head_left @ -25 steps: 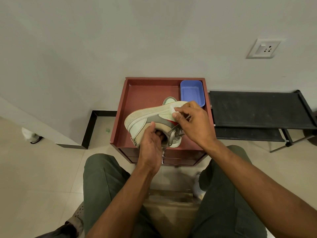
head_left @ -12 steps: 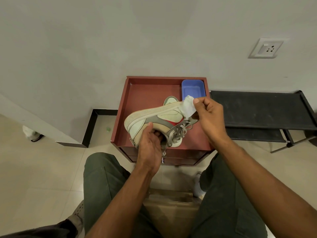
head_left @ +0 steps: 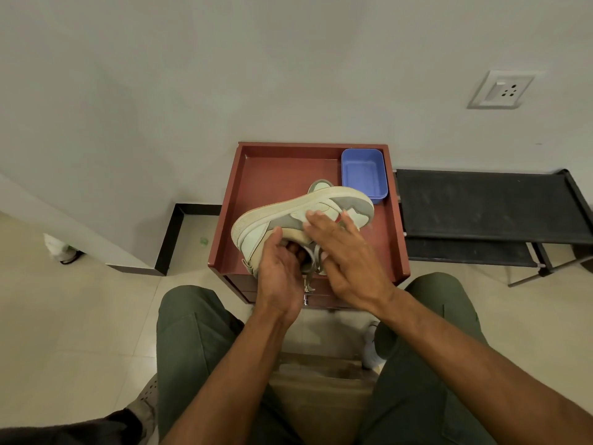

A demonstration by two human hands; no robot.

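Gripping shoe (head_left: 288,213) by its collar with left hand (head_left: 279,277), fingers curled inside.
Pressing right hand (head_left: 346,261) flat against upper, fingers straight; holding shoe sideways just above tray (head_left: 282,175), sole toward wall, near tub (head_left: 364,173) in far right corner.

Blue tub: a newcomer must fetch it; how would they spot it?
Find the red-brown cabinet against the wall, left of the black rack. The blue tub sits in its top's far right corner, beyond the held shoe; nothing else there is blue.
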